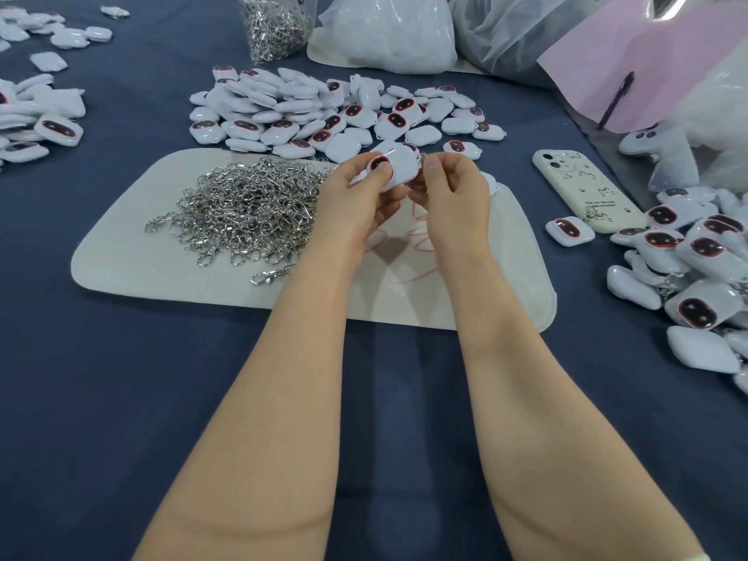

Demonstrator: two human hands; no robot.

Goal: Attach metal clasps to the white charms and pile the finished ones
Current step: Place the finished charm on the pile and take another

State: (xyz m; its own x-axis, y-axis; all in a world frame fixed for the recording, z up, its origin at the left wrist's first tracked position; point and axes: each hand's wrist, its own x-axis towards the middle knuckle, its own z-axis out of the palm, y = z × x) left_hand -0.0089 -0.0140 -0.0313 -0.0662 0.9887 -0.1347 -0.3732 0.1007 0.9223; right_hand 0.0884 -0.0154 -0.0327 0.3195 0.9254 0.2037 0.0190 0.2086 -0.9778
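While aloft, left hand [356,198] around charm [396,168]

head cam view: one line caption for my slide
The left hand grips a white charm while the right hand pinches at its edge, beside loose metal clasps.

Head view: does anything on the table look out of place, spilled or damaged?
Two small things: a phone lies beside the charm pile at right, and red scribbles mark the beige mat. Nothing looks spilled or broken.

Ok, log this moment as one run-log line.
left hand grips white charm | right hand pinches clasp at its edge | loose clasps on mat
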